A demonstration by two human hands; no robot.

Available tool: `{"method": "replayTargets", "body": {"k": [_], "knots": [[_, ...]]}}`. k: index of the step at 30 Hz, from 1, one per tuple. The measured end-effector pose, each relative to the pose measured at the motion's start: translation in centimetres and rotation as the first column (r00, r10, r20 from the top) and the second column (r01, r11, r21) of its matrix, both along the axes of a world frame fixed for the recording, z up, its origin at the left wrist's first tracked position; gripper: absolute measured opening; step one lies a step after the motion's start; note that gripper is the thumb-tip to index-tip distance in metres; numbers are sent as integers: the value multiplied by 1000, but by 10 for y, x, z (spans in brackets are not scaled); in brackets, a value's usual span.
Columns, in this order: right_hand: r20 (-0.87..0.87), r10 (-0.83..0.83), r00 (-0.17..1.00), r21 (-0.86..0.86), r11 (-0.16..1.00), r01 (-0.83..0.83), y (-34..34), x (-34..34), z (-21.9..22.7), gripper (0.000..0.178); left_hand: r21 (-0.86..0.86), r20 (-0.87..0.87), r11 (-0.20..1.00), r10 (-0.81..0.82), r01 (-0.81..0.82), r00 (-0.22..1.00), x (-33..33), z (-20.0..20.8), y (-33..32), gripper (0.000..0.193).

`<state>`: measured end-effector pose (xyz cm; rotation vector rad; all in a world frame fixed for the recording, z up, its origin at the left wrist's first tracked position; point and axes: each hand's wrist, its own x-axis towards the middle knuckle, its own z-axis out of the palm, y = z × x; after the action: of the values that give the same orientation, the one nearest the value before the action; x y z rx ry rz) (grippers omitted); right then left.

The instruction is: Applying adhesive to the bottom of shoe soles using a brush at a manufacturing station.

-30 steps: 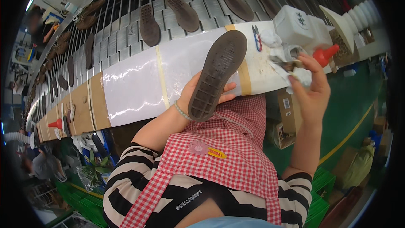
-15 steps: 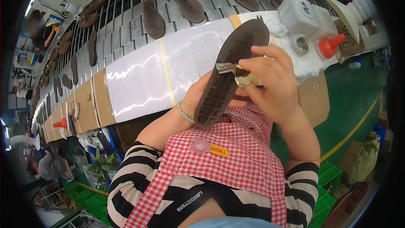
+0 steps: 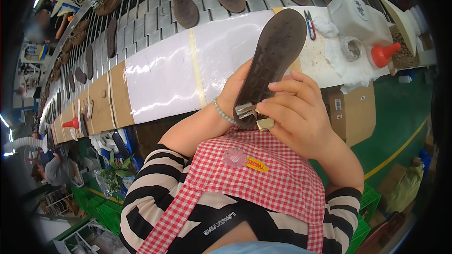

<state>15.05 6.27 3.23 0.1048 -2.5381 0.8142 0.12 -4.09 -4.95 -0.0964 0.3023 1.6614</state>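
My left hand (image 3: 232,91) grips a dark brown shoe sole (image 3: 278,40) from behind, its fingers mostly hidden. The sole stands tilted, ribbed side facing me, its lower end near my apron. Pinched in the fingers of my right hand (image 3: 303,115) is a small brush (image 3: 245,110) with a pale flat end and a cream-coloured piece below. That pale end lies over the sole's lower end; I cannot tell whether it touches. A bead bracelet circles my left wrist.
More soles (image 3: 184,7) lie on the metal slat conveyor (image 3: 155,26) beyond a white-covered bench (image 3: 160,77). Thread snips (image 3: 310,26), a white plastic container (image 3: 348,11), a red-nozzled bottle (image 3: 385,55) and crumpled white cloth (image 3: 351,73) are at right. Cardboard (image 3: 360,115) stands below.
The brush in my right hand has moved down from the sole's middle to its lower end. The sole has shifted slightly up and right and turned a little more upright.
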Motion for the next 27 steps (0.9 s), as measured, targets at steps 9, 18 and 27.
{"method": "replayTargets", "body": {"k": [9, 18, 27], "knots": [[21, 80, 997, 71, 994, -81, -1, 3, 2, 22, 9, 129, 996, -92, 91, 987, 0, 6, 0, 47], [131, 125, 983, 203, 967, -150, 14, 12, 28, 25, -66, 97, 980, -180, 186, 979, 3, 22, 3, 47], [57, -211, 976, 2, 977, 211, 9, 27, 21, 50, 61, 189, 998, -11, 0, 982, -1, 21, 6, 53]]}}
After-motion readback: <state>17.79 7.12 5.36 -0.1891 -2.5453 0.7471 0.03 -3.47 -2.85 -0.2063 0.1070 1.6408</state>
